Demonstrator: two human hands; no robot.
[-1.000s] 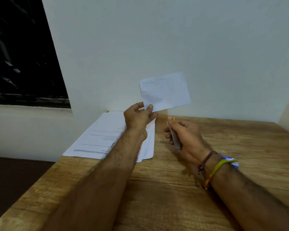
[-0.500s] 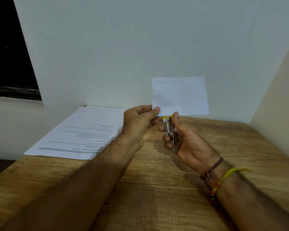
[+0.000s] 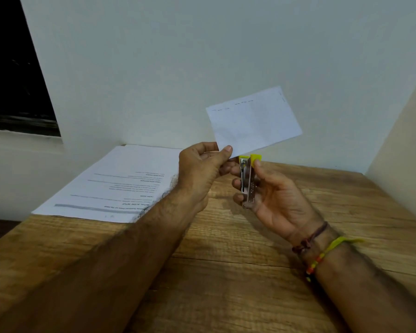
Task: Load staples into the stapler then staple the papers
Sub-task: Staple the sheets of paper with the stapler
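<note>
My left hand (image 3: 202,169) pinches the lower left corner of a small white folded paper (image 3: 255,121) and holds it up in the air in front of the wall. Just right of it, my right hand (image 3: 271,200) grips a small metal stapler (image 3: 246,181) with yellow ends, held upright with its jaws pointing up, a little apart. The stapler's top sits just under the paper's lower edge. Whether staples are inside is hidden.
A stack of printed white sheets (image 3: 120,183) lies on the wooden table (image 3: 226,272) at the back left, against the white wall. A side wall stands at the right. A dark window is at the far left.
The small paper has tilted, its right side rising. My right hand has brought the stapler up closer under the paper's lower edge, and its jaws show more spread.
</note>
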